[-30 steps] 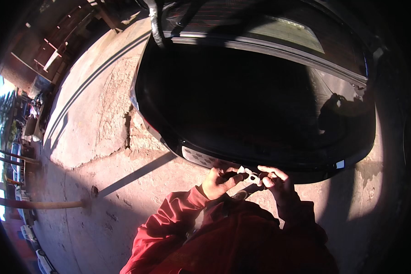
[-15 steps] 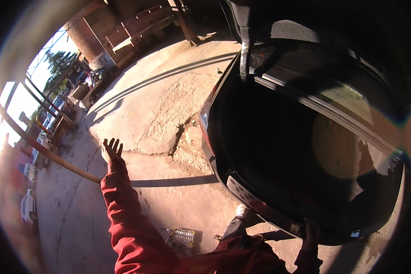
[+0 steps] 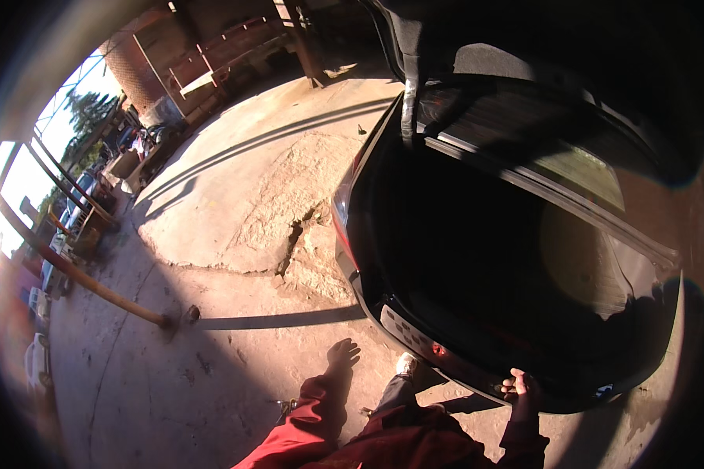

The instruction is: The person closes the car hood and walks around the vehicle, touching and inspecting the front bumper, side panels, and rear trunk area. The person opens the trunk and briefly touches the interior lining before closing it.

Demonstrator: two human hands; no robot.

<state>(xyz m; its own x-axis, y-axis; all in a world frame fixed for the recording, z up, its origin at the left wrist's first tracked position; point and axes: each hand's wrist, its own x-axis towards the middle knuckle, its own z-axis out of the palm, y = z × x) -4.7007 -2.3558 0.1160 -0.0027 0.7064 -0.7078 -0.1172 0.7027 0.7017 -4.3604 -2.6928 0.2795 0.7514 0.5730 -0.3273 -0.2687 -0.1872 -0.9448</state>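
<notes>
My left hand (image 3: 342,354) hangs in the air over the concrete floor, to the left of the car's rear. Its fingers are stretched out and slightly apart, with nothing in them. At the rear edge of the open car boot (image 3: 477,313), my right hand (image 3: 522,384) is close to the bumper lip with its fingers curled in. Whether something small sits between those fingers is too dark and small to make out. The boot's interior is black and deep in shadow. Most of the tool case on the floor is hidden by my left red sleeve (image 3: 309,418).
The raised boot lid on a metal strut (image 3: 411,109) hangs over the far side. A pale shoe (image 3: 406,363) stands by the bumper. Left, a slanting pole (image 3: 109,289) meets the cracked concrete floor (image 3: 242,266). Parked cars (image 3: 37,359) line the far left.
My left hand has swung in from the far left toward the car's rear, its sleeve now covering the tool case. My right hand has risen slightly at the boot edge, its fingers now curled in sunlight.
</notes>
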